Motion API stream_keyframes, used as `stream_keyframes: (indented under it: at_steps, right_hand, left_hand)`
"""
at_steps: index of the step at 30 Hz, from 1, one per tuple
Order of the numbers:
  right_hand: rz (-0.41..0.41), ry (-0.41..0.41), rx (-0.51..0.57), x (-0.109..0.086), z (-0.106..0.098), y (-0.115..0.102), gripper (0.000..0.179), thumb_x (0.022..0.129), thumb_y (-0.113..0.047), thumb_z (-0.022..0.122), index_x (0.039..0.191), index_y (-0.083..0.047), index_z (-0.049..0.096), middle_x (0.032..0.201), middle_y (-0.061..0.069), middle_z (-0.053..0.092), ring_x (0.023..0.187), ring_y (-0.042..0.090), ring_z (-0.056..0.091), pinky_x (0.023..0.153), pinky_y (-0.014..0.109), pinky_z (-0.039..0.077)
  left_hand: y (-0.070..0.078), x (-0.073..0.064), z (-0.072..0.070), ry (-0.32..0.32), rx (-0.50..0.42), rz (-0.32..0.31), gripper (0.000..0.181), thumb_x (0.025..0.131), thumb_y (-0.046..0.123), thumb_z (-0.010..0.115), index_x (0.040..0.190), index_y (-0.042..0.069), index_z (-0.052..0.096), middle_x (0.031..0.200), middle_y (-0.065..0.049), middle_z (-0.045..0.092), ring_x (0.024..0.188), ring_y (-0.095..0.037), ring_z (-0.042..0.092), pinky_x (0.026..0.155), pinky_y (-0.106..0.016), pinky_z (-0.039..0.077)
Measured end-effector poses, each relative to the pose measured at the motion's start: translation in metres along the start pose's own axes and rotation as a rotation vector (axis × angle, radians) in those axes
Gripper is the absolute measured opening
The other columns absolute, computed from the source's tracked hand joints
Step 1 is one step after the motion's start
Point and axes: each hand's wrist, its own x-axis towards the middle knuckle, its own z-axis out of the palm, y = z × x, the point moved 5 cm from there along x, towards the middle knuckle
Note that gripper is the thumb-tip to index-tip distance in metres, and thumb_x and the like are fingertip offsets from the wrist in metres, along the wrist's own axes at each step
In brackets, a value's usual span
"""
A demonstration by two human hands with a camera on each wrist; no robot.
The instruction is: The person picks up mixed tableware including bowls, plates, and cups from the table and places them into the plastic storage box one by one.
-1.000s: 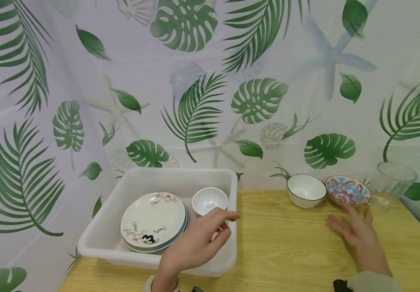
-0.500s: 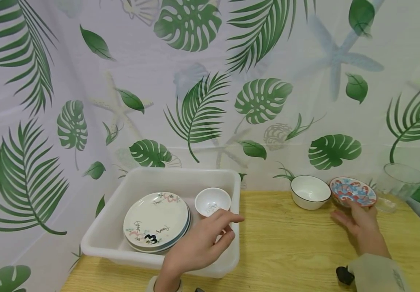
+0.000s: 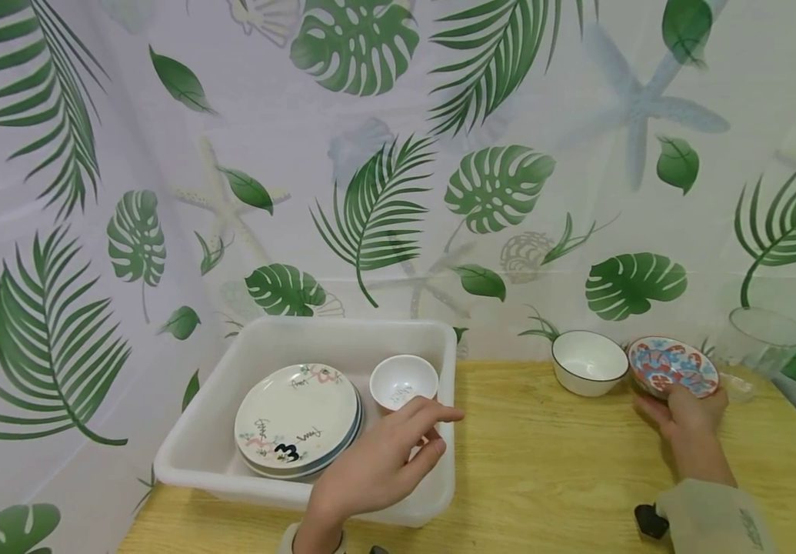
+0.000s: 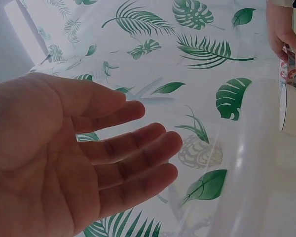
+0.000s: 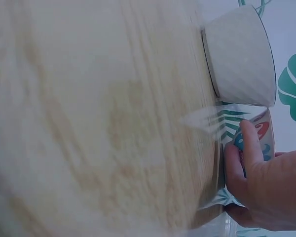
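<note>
At the right end of the table, my right hand (image 3: pixel 690 425) grips the near side of a red-and-blue patterned bowl (image 3: pixel 673 365), which is slightly tilted. The right wrist view shows the right hand's fingers (image 5: pixel 254 145) against the bowl's outer wall (image 5: pixel 262 130). Just left of it stands a white bowl with a dark rim (image 3: pixel 589 365). My left hand (image 3: pixel 385 460) hovers over the right front part of a white plastic tub, loosely bent and holding nothing. Its palm and relaxed fingers (image 4: pixel 133 190) show in the left wrist view.
Inside the white tub (image 3: pixel 193 478) lie a stack of decorated plates (image 3: pixel 294 415) and a small white bowl (image 3: pixel 401 378). A clear glass (image 3: pixel 757 338) stands by the right edge of the wooden table (image 3: pixel 543 477). Leaf-print sheeting (image 3: pixel 398 192) rises behind.
My right hand has reached forward to the patterned bowl and taken hold of its near side; the bowl has shifted and tilted slightly. My left hand has stayed over the tub.
</note>
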Motion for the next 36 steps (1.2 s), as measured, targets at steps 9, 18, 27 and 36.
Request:
stream_keyframes:
  at_steps: [9,18,27,36]
  right_hand:
    - [0.055,-0.045,-0.017,-0.014,-0.008,0.001,0.082,0.099,0.006,0.033,0.154,-0.048,0.003,0.112,0.002,0.049,0.062,0.034,0.07,0.062,0.05,0.059]
    - [0.171,-0.024,0.059,-0.026,-0.017,0.006,0.072,0.105,-0.014,0.028,0.149,-0.056,-0.009,0.134,-0.01,0.032,0.07,0.033,0.07,0.075,0.05,0.058]
    - [0.191,-0.025,0.139,-0.038,-0.027,0.015,0.073,0.105,-0.008,0.028,0.15,-0.058,0.0,0.139,-0.012,0.029,0.076,0.032,0.07,0.079,0.052,0.057]
    - [0.24,-0.034,0.245,-0.053,-0.033,0.021,0.074,0.105,-0.008,0.033,0.147,-0.063,0.007,0.153,-0.018,0.017,0.083,0.032,0.069,0.085,0.057,0.053]
  left_hand:
    - [0.0,0.001,0.0,-0.019,0.0,-0.024,0.031,0.103,0.011,0.052,0.133,0.011,0.056,0.12,-0.001,0.058,0.095,-0.005,0.06,0.083,-0.018,0.05]
    - [0.0,0.0,0.001,-0.05,-0.009,-0.062,0.032,0.102,0.01,0.053,0.134,0.011,0.056,0.124,-0.001,0.057,0.096,-0.006,0.06,0.084,-0.016,0.049]
    - [-0.001,0.001,0.003,-0.073,-0.028,-0.072,0.033,0.102,0.01,0.053,0.135,0.011,0.056,0.124,0.0,0.056,0.096,-0.004,0.059,0.083,-0.018,0.049]
    - [-0.001,0.001,0.004,-0.098,-0.035,-0.085,0.033,0.103,0.01,0.052,0.136,0.011,0.055,0.127,-0.001,0.055,0.097,-0.004,0.059,0.083,-0.016,0.049]
